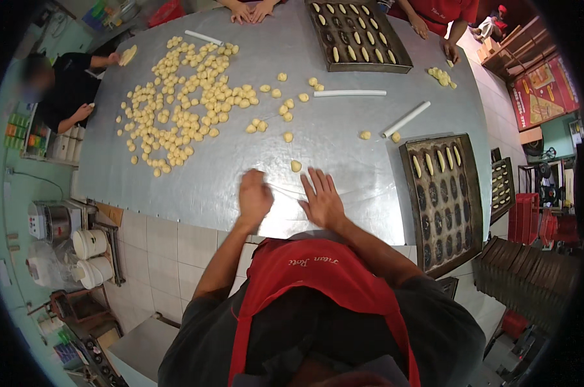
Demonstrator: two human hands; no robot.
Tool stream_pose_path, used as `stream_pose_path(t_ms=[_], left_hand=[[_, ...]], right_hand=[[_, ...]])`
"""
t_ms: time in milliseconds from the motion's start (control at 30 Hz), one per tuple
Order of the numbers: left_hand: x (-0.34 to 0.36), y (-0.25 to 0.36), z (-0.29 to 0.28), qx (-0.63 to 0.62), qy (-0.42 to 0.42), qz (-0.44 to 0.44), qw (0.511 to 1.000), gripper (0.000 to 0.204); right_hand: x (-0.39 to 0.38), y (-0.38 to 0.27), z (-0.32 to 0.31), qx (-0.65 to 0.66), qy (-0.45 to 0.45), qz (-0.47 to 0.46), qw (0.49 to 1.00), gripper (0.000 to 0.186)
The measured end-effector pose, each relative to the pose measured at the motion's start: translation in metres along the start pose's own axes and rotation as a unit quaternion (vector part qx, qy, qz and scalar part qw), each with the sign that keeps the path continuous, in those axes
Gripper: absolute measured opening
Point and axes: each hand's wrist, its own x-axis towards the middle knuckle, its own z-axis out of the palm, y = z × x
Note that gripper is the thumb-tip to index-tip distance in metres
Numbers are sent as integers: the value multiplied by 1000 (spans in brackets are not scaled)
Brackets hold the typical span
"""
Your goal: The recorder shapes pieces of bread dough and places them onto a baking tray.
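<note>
My right hand lies over the metal table with its fingers spread and nothing in them. To its left, my left hand is smeared by motion, so its fingers are not clear. Just beyond the gap between both hands sits a small round dough ball, closest to my right fingertips and apart from them. A loose group of dough balls covers the table's left part. Farther right rest a white rolling pin and a second white rolling pin.
At the right edge stands a baking tray with several dough strips in its far row. Another filled tray lies at the far side. Co-workers' hands rest at the far edge; a person works at left. Dough pieces lie far right.
</note>
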Motion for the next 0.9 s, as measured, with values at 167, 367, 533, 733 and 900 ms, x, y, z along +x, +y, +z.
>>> stream_pose_path(t_ms=[167, 367, 533, 733, 900], left_hand=[[59, -148, -34, 115, 128, -123, 977, 32], [134, -203, -36, 123, 34, -314, 941, 36], [130, -185, -19, 136, 103, -223, 960, 40], [84, -139, -5, -155, 104, -133, 973, 19], [35, -107, 0, -351, 42, -238, 905, 24]], right_hand=[[4, -8, -7, -23, -6, 24, 999, 74], [60, 11, -8, 63, 43, 100, 992, 72], [-22, 5, -21, 142, 37, 77, 986, 81], [-62, 34, -31, 111, 40, 91, 989, 24], [-93, 82, -88, 229, 254, 293, 893, 29]])
